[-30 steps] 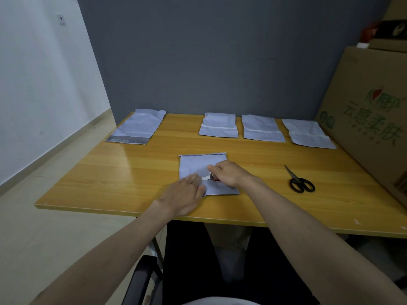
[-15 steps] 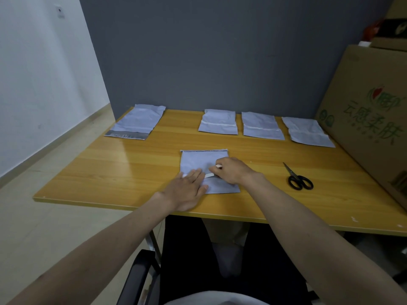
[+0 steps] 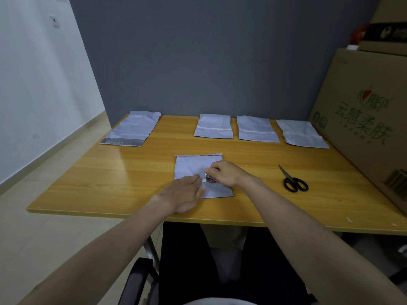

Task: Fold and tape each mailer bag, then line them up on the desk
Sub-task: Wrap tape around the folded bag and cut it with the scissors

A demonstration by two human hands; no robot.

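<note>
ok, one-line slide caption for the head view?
Left hand presses a folded mailer flat while right hand holds a tape roll on it.

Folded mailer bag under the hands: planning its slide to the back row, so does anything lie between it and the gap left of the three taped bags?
Nothing visible: bare desk between mailer bag and gap.

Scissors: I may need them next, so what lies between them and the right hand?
In the head view, only bare desk lies between the scissors and the right hand, which grips the tape roll.
</note>
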